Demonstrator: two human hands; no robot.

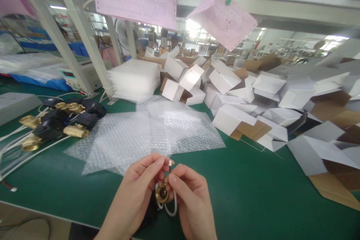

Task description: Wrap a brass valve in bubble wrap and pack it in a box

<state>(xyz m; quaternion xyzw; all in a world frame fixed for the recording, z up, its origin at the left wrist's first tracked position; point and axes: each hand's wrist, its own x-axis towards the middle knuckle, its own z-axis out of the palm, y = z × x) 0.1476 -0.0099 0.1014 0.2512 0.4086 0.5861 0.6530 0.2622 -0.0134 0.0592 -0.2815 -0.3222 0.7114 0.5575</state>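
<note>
My left hand (140, 183) is closed, its thumb and forefinger at a small white plug (170, 163) with dark and red wires. My right hand (192, 195) pinches the cable (174, 206) just below that plug. The white cable loops down beside a brass valve (161, 194), whose round threaded opening faces me between the hands. A black housing (149, 215) shows partly under my left hand. Whether the lower fingers also grip the valve is hidden.
Bubble wrap sheets (120, 138) lie ahead on the green table (253, 195). More brass valves with black housings (53, 123) sit at left with their cables. White cartons (233, 120) crowd the right. A foam stack (135, 78) stands behind; pink papers (135, 3) hang from the shelf.
</note>
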